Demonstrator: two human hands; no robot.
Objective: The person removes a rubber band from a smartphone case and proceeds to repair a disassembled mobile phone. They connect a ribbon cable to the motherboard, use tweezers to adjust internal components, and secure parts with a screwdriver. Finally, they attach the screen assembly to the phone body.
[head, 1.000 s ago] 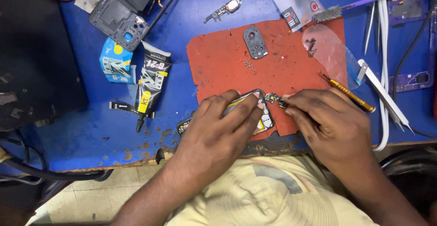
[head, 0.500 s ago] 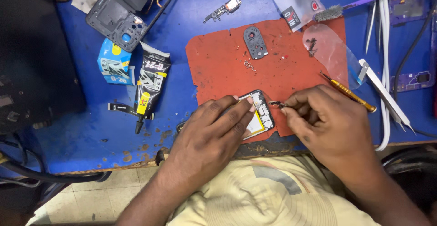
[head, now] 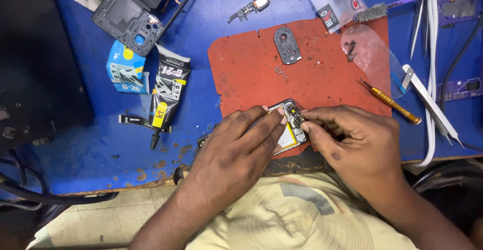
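Bench (head: pixel 241 38) blue, brown-stained; mat (head: pixel 322 79) rust-red; screwdriver (head: pixel 390 100) amber-yellow; glue tube (head: pixel 166 96) black, yellow patch; small box (head: pixel 126 69) blue with yellow; shirt (head: pixel 297 215) pale yellow

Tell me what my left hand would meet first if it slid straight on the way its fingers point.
Probably the right hand: the left hand lies on the opened phone, fingers aimed up and right, tips nearly at the right fingertips.
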